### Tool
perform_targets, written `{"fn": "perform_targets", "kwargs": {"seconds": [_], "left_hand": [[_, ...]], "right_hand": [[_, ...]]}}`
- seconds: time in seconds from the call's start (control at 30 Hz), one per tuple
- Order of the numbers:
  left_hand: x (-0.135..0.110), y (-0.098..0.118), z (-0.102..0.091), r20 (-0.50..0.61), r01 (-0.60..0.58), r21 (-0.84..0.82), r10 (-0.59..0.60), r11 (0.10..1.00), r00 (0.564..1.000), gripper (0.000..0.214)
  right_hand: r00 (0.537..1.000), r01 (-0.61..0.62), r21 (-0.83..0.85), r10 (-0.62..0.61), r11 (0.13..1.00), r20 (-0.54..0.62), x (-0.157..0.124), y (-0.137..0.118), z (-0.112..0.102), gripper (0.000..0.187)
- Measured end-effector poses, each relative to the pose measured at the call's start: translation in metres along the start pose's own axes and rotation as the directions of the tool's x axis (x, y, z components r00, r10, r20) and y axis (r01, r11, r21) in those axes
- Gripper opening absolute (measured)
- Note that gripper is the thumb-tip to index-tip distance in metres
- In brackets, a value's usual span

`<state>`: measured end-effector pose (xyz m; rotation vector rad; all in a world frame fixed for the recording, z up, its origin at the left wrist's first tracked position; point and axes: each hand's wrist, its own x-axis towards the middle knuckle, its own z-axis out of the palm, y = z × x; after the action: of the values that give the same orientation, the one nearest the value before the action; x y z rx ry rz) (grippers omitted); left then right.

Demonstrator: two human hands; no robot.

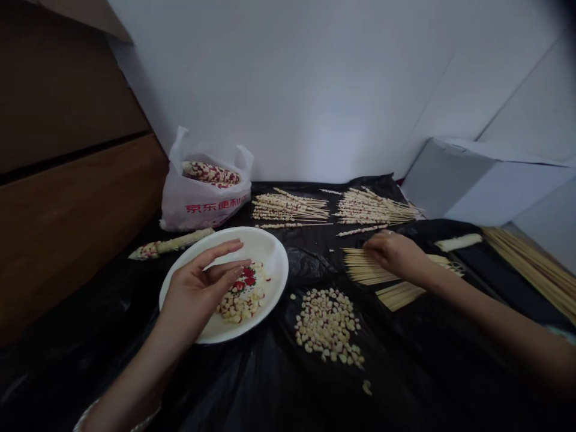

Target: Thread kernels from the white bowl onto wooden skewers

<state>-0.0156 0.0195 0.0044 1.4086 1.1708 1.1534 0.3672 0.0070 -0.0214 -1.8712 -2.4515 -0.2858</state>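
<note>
A: In the head view, what's hard to make out?

B: The fingertips of the right hand (pixel 396 255). They curl down over the bare skewers (pixel 360 267), so I can't tell whether the fingers grip any. The hand also covers the bundle's middle.

A: And the left hand (pixel 193 294)?

B: Its fingers are loosely bent and parted from the thumb, with nothing visible in them. It hangs over the white bowl (pixel 273 282), hiding part of the loose kernels (pixel 238 307) inside.

A: What else is cut off?

B: The long sticks (pixel 531 264) run out at the right edge, and the plastic bag (pixel 202 210) hides the lower part of its corn cobs (pixel 211 173).

A: Which way do the bare skewers point?

B: They lie flat on the black sheet (pixel 270 384), right of the kernel pile (pixel 326 324), long axis roughly left to right, left ends fanned. A 2nd bundle (pixel 398 295) just below slants up to the right. Behind, 2 stacks of threaded skewers (pixel 274 207) keep their kernel ends left, bare ends right.
</note>
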Motion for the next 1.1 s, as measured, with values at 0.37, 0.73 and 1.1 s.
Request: {"fn": "perform_targets", "kwargs": {"seconds": [0.37, 0.73, 1.1], "left_hand": [[0.002, 0.003, -0.004, -0.116, -0.062, 0.173, 0.082, 0.983, 0.99, 0.036], [0.001, 0.001, -0.003, -0.048, -0.066, 0.134, 0.073, 0.989, 0.996, 0.032], [0.01, -0.009, -0.015, 0.065, -0.068, 0.167, 0.058, 0.984, 0.996, 0.03]], "right_hand": [[0.991, 0.127, -0.157, -0.118, 0.979, 0.067, -0.021, -0.023, 0.01, 0.019], [0.994, 0.084, -0.016, -0.085, 0.996, -0.07, -0.016, -0.023, -0.005, 0.019], [0.959, 0.114, 0.307, -0.025, 0.945, -0.281, 0.006, -0.098, -0.048, 0.022]]}}
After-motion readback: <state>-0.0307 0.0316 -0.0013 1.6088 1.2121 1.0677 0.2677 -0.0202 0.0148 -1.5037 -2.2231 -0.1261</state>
